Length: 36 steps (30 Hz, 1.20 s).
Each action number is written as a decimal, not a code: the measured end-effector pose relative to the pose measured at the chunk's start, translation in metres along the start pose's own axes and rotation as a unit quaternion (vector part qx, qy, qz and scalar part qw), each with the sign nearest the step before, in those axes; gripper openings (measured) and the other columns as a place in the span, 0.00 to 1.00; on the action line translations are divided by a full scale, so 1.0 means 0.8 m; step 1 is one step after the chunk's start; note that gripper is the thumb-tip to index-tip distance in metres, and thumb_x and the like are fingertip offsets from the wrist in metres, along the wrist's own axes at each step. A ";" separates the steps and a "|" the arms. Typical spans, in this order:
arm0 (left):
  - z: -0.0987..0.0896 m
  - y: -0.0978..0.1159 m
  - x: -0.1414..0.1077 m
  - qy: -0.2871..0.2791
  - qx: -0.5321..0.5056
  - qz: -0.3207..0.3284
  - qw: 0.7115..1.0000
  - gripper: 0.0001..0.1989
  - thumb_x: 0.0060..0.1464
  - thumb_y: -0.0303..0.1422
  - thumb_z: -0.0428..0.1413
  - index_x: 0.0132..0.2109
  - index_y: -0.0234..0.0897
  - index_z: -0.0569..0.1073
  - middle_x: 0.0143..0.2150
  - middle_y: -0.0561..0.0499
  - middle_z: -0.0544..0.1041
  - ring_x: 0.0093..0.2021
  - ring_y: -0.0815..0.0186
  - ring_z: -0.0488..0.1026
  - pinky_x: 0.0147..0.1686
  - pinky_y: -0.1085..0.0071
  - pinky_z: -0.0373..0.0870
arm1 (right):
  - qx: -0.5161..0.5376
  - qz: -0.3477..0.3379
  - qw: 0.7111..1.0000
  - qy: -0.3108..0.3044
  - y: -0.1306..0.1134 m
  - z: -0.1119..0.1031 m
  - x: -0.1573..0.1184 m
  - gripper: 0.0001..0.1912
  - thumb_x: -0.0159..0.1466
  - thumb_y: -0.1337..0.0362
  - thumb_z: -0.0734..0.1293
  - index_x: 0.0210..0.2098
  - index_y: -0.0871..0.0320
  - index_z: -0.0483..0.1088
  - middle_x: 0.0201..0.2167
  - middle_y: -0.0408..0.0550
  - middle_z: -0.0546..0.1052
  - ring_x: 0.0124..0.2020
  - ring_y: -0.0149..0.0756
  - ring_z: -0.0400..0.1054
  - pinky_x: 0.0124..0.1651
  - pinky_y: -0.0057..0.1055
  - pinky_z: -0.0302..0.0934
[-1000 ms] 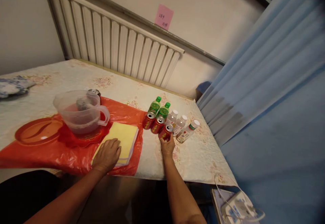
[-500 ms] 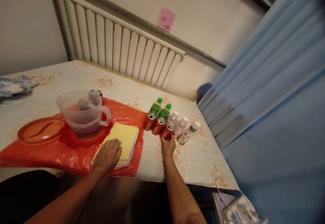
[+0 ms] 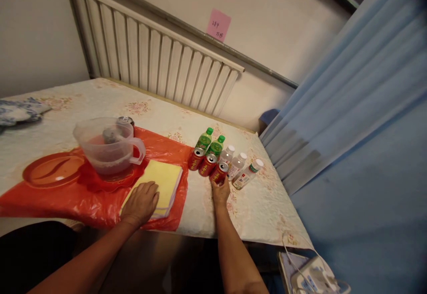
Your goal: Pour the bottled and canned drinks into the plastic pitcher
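Observation:
My left hand [image 3: 142, 200] lies flat on a folded yellow cloth [image 3: 165, 180], fingers stretched out. The cloth rests on a red plastic sheet [image 3: 66, 207]. With thumb and fingers around its lower part, my right hand [image 3: 220, 191] grips a red drink can [image 3: 219, 174], the rightmost of three in a row. The can stands upright on the table, its top opened. Beside it are the middle red can [image 3: 207, 166] and the left red can [image 3: 196, 159]. Behind them stand green-capped bottles [image 3: 216, 146] and several clear white-capped bottles [image 3: 236, 166].
A clear plastic jug [image 3: 106, 151] stands on the red sheet beside an orange oval lid [image 3: 53, 169]. A dark can [image 3: 126, 122] is behind the jug. Blue-and-white fabric [image 3: 22, 111] lies far left. A blue curtain [image 3: 360, 107] hangs right; a power strip [image 3: 315, 276] sits below the table edge.
Both hands keep their places, the left on the yellow cloth and the right at the red can. Only a very slight shift of the view shows.

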<state>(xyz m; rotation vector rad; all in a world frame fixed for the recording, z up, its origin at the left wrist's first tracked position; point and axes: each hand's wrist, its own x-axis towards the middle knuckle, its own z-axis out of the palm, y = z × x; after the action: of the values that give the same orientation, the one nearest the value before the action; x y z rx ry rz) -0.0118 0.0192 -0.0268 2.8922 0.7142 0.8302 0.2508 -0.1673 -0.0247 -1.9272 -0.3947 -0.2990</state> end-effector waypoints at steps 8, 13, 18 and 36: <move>0.001 -0.001 0.000 -0.008 0.008 -0.003 1.000 0.13 0.62 0.34 0.49 0.48 0.35 0.73 0.52 0.39 0.75 0.52 0.52 0.70 0.50 0.56 0.67 | 0.006 -0.003 1.000 -0.005 -0.004 -0.002 0.000 0.31 0.52 0.57 0.71 0.53 0.61 0.70 0.43 0.55 0.79 0.40 0.43 0.73 0.42 0.33 0.63; 0.001 0.000 0.000 -0.010 0.000 -0.010 1.000 0.13 0.61 0.34 0.49 0.49 0.35 0.73 0.53 0.39 0.75 0.53 0.51 0.70 0.51 0.56 0.67 | 0.007 0.000 1.000 -0.005 -0.002 -0.002 0.000 0.31 0.52 0.58 0.71 0.54 0.60 0.70 0.44 0.55 0.79 0.40 0.44 0.73 0.42 0.33 0.64; 0.001 0.000 0.000 -0.007 -0.009 -0.014 1.000 0.13 0.61 0.34 0.49 0.49 0.36 0.73 0.53 0.40 0.75 0.53 0.51 0.70 0.51 0.55 0.67 | 0.000 0.004 1.000 -0.004 -0.003 -0.002 0.000 0.31 0.51 0.59 0.71 0.54 0.60 0.70 0.45 0.55 0.79 0.41 0.44 0.73 0.43 0.34 0.64; 0.000 0.000 0.000 -0.001 -0.015 -0.012 1.000 0.13 0.61 0.34 0.49 0.48 0.37 0.73 0.52 0.40 0.76 0.53 0.51 0.71 0.50 0.55 0.67 | -0.023 -0.019 1.000 0.004 0.005 0.001 -0.001 0.29 0.53 0.58 0.71 0.53 0.62 0.70 0.44 0.57 0.79 0.43 0.47 0.73 0.44 0.36 0.63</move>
<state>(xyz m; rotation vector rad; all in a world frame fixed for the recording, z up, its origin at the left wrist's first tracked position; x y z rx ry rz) -0.0119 0.0190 -0.0269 2.8524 0.7295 0.8286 0.2518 -0.1679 -0.0283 -1.9645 -0.4227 -0.3432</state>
